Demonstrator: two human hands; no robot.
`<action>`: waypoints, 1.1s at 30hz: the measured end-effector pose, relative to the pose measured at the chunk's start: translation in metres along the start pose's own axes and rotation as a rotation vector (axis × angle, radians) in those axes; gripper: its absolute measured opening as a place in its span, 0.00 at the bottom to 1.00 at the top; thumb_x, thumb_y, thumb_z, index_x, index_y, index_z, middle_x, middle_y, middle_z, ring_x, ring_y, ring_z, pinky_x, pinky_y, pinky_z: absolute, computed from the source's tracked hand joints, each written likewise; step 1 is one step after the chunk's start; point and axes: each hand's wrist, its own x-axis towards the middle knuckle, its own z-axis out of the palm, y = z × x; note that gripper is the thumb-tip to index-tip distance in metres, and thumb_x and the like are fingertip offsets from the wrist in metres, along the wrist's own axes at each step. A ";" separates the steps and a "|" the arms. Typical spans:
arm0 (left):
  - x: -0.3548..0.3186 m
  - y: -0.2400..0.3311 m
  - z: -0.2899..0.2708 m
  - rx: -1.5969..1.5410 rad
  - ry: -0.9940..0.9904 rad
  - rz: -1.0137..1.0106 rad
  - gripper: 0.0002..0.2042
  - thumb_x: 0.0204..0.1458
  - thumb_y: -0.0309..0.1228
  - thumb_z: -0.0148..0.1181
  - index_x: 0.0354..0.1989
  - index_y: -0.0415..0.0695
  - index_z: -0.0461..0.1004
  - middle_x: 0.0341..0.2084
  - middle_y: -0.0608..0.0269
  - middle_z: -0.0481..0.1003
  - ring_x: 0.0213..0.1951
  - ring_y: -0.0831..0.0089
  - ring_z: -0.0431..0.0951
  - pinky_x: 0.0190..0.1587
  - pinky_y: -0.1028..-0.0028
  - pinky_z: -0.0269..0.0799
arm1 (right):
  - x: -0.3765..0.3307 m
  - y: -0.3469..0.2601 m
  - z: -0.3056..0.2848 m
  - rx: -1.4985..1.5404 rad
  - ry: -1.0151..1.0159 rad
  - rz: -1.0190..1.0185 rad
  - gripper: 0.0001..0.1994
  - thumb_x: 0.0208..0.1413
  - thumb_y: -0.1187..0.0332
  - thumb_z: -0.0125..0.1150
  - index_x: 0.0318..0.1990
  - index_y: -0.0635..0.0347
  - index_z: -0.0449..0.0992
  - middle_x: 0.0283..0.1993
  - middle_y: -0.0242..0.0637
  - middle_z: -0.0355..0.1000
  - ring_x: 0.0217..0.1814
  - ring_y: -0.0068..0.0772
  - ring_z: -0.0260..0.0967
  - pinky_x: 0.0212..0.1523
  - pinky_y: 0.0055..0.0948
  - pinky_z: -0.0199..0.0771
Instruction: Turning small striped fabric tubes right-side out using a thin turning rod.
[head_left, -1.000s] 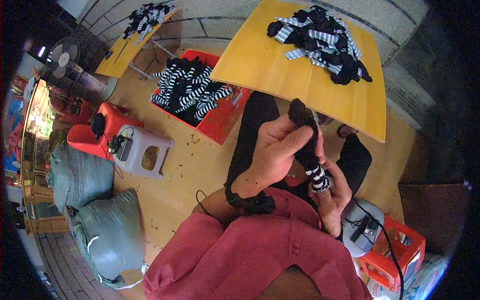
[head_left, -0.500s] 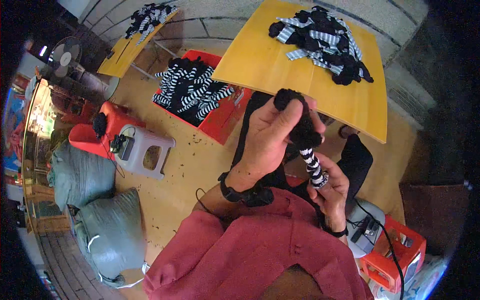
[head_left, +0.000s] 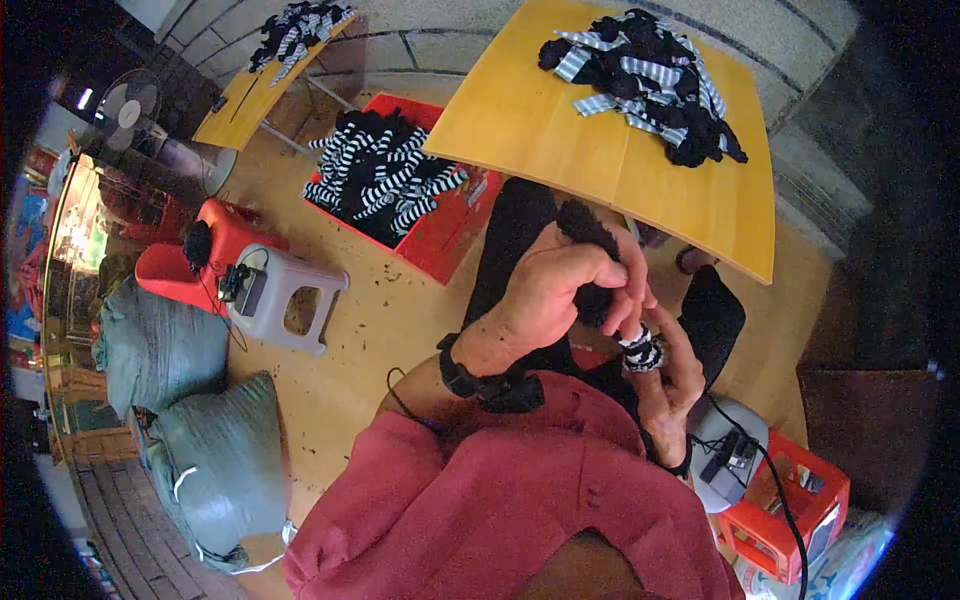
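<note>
Reference for all places: the large yellow counter (head_left: pixel 530 120). A black-and-white knitted piece (head_left: pixel 595 303) is held in the air just off the counter's near edge, toward the wearer. Its black, fluffy part is clasped by the left hand (head_left: pixel 555 290), thumb and fingers closed on the fabric; its striped end (head_left: pixel 642 352) is gripped, farther from the counter, between the thumb and fingers of the right hand (head_left: pixel 674 380). Change noted against half a second ago: the striped stretch, then drawn out long between the hands, is now seen short and bunched, and the left fingers are brought down to its upper end. From this it is judged that the fabric is being gathered between the hands rather than pulled straight; whether anything is contained inside cannot be told. On the counter's far part, a pile of black and grey-striped cloth (head_left: pixel 655 85) is heaped, touched by neither hand. Left of the counter, striped knitted pieces (head_left: pixel 380 185) are massed in a red bin (head_left: pixel 450 240). Farther left of the counter, a grey stool (head_left: pixel 285 272) is noted.
</note>
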 end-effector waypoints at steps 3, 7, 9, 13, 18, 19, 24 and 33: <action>-0.003 0.001 0.001 -0.009 0.031 -0.093 0.09 0.43 0.27 0.46 0.21 0.34 0.69 0.13 0.56 0.69 0.16 0.69 0.72 0.34 0.73 0.68 | -0.002 -0.008 0.009 0.198 0.019 0.078 0.23 0.51 0.68 0.58 0.54 0.69 0.65 0.31 0.32 0.70 0.22 0.16 0.64 0.19 0.12 0.60; -0.007 0.008 0.008 -0.037 0.037 -0.264 0.07 0.43 0.26 0.47 0.22 0.34 0.70 0.17 0.56 0.70 0.19 0.71 0.73 0.30 0.77 0.67 | 0.002 -0.012 0.002 0.828 -0.220 0.534 0.23 0.47 0.68 0.60 0.51 0.70 0.66 0.25 0.34 0.69 0.13 0.18 0.60 0.10 0.14 0.53; -0.004 -0.003 0.007 -0.085 -0.009 -0.182 0.08 0.45 0.27 0.48 0.26 0.34 0.70 0.19 0.56 0.71 0.23 0.72 0.74 0.32 0.77 0.68 | -0.001 0.002 -0.006 0.877 -0.273 0.523 0.25 0.48 0.65 0.60 0.52 0.69 0.65 0.27 0.35 0.69 0.13 0.18 0.59 0.09 0.15 0.50; -0.001 -0.005 0.012 -0.099 0.219 0.105 0.11 0.50 0.29 0.51 0.38 0.33 0.68 0.26 0.56 0.73 0.32 0.72 0.75 0.37 0.76 0.70 | 0.003 0.001 -0.006 0.938 -0.269 0.511 0.27 0.49 0.63 0.60 0.55 0.67 0.63 0.26 0.34 0.68 0.15 0.18 0.59 0.10 0.14 0.48; -0.005 0.007 0.003 0.179 0.333 0.332 0.15 0.55 0.32 0.52 0.46 0.35 0.66 0.33 0.51 0.74 0.36 0.64 0.76 0.41 0.67 0.74 | 0.000 -0.005 -0.004 0.913 -0.309 0.482 0.26 0.51 0.65 0.59 0.57 0.65 0.61 0.28 0.34 0.68 0.17 0.17 0.60 0.11 0.13 0.48; -0.006 0.011 0.004 0.146 0.369 0.310 0.14 0.56 0.33 0.51 0.45 0.35 0.67 0.31 0.52 0.74 0.35 0.64 0.76 0.40 0.67 0.74 | -0.002 -0.006 -0.006 0.838 -0.297 0.499 0.27 0.51 0.66 0.58 0.57 0.65 0.60 0.29 0.34 0.68 0.18 0.17 0.60 0.12 0.12 0.49; -0.009 0.015 0.000 -0.039 0.276 0.108 0.16 0.57 0.39 0.49 0.39 0.35 0.69 0.25 0.51 0.74 0.28 0.64 0.76 0.34 0.67 0.74 | -0.001 -0.015 -0.004 0.623 -0.202 0.482 0.26 0.52 0.66 0.57 0.58 0.64 0.60 0.30 0.34 0.69 0.21 0.16 0.61 0.14 0.11 0.51; -0.008 -0.001 -0.005 -0.075 0.141 -0.014 0.15 0.55 0.37 0.51 0.31 0.34 0.71 0.22 0.54 0.74 0.26 0.64 0.76 0.32 0.68 0.73 | 0.002 -0.010 -0.002 0.993 -0.245 0.530 0.25 0.48 0.71 0.58 0.55 0.66 0.63 0.30 0.37 0.68 0.16 0.20 0.59 0.10 0.15 0.45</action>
